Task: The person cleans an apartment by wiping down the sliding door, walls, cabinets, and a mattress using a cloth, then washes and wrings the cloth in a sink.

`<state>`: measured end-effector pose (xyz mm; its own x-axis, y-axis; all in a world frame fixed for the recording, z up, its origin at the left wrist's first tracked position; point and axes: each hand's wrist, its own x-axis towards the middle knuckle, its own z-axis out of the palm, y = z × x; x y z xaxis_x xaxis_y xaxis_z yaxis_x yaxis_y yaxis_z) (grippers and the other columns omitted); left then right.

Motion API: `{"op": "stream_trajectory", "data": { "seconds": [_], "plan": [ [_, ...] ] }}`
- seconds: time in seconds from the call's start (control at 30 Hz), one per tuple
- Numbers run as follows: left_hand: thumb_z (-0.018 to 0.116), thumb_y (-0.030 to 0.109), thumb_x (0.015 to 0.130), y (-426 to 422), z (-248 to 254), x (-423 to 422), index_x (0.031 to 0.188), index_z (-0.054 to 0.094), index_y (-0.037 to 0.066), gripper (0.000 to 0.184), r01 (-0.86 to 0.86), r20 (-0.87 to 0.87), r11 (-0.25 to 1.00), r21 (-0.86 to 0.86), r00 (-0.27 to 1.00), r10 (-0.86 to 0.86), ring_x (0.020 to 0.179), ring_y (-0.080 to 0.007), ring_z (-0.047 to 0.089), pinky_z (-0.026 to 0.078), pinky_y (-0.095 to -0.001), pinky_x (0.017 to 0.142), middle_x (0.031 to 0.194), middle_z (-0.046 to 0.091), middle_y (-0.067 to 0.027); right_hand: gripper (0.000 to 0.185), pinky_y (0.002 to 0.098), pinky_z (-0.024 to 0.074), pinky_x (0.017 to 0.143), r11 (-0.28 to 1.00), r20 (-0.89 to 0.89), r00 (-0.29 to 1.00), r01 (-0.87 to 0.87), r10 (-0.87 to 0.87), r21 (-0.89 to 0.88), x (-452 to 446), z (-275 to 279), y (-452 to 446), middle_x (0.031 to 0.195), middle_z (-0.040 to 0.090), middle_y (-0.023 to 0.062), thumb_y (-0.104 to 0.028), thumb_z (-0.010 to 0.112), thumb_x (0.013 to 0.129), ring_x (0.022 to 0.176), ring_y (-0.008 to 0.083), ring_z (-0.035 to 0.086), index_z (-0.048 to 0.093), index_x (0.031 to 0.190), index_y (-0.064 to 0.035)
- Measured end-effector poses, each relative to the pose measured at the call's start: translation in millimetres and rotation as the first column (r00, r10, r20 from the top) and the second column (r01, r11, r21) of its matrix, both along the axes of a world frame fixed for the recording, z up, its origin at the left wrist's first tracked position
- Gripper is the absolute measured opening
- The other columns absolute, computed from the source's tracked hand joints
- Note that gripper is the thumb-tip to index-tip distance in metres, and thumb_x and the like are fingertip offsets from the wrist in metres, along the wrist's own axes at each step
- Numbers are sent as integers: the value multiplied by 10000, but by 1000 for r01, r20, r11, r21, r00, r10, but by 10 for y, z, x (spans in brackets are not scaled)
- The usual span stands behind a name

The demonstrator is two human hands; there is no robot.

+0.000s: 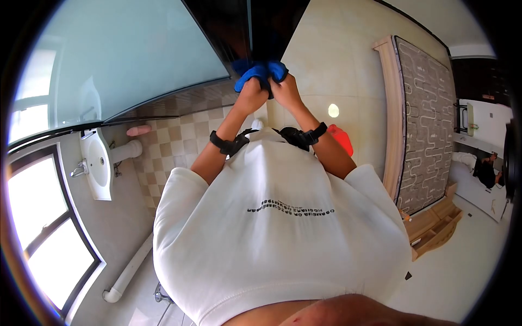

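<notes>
A blue cloth (252,74) is bunched up in front of my chest, near the dark glossy panel (239,32). My left hand (252,96) and my right hand (285,91) are both closed on it, side by side. Part of the cloth sticks out above each fist, and its upper edge lies against or close to the panel; contact cannot be told. Black bands sit round both wrists. Which hand is which is read from the view alone.
A white washbasin (99,163) is at the left, under frosted glass (141,49). A red object (340,141) lies on the floor. To the right stands a wooden bed frame with a patterned mattress (427,119). Another person (486,171) is at the far right.
</notes>
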<state>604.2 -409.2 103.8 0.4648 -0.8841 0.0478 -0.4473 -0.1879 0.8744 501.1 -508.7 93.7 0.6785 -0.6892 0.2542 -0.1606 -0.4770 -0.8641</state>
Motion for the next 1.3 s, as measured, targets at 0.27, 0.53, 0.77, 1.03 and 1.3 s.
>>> {"op": "stream_trajectory", "data": {
  "seconds": [0.27, 0.53, 0.77, 1.03, 1.3],
  "plan": [
    [473, -76, 711, 22, 69, 43, 988, 584, -28, 303, 27, -390, 990, -137, 918, -79, 810, -104, 476, 434, -287, 694, 810, 533, -17, 204, 387, 506, 761, 988, 118, 992, 16, -34, 152, 3, -20, 25, 899, 664, 211, -69, 584, 871, 852, 383, 653, 600, 1058, 11],
    [478, -68, 704, 56, 438, -33, 1001, 563, -25, 312, 16, -308, 977, -212, 948, -83, 872, -266, 589, 477, -363, 782, 851, 591, -151, 183, 346, 496, 796, 982, 225, 973, 14, -58, 190, -21, 422, 83, 932, 665, 191, -40, 557, 891, 856, 270, 647, 606, 1054, 28],
    [497, -9, 717, 3, 455, -114, 981, 572, -32, 275, -23, -107, 994, -103, 994, 12, 746, -296, 587, 477, -388, 706, 754, 587, -182, 195, 354, 491, 837, 995, 226, 973, 17, -39, 97, -10, 344, 11, 955, 670, 181, -23, 558, 873, 897, 298, 648, 613, 1053, 28],
    [490, -12, 706, -5, 461, -89, 950, 584, -28, 262, -54, -141, 991, -120, 989, 36, 771, -365, 613, 484, -419, 708, 757, 611, -201, 146, 349, 510, 757, 988, 172, 985, -21, -7, 156, 10, 459, -186, 863, 668, 168, -19, 557, 861, 803, 272, 657, 620, 986, 24],
    [506, -58, 687, 22, 459, -82, 1024, 592, -6, 352, -48, -150, 986, -159, 988, 24, 938, -386, 584, 470, -392, 847, 967, 626, -192, 48, 336, 472, 539, 997, 110, 993, -39, 32, 62, 44, 514, -240, 627, 593, 114, -8, 546, 848, 538, 197, 583, 575, 818, 15]
  ]
}}
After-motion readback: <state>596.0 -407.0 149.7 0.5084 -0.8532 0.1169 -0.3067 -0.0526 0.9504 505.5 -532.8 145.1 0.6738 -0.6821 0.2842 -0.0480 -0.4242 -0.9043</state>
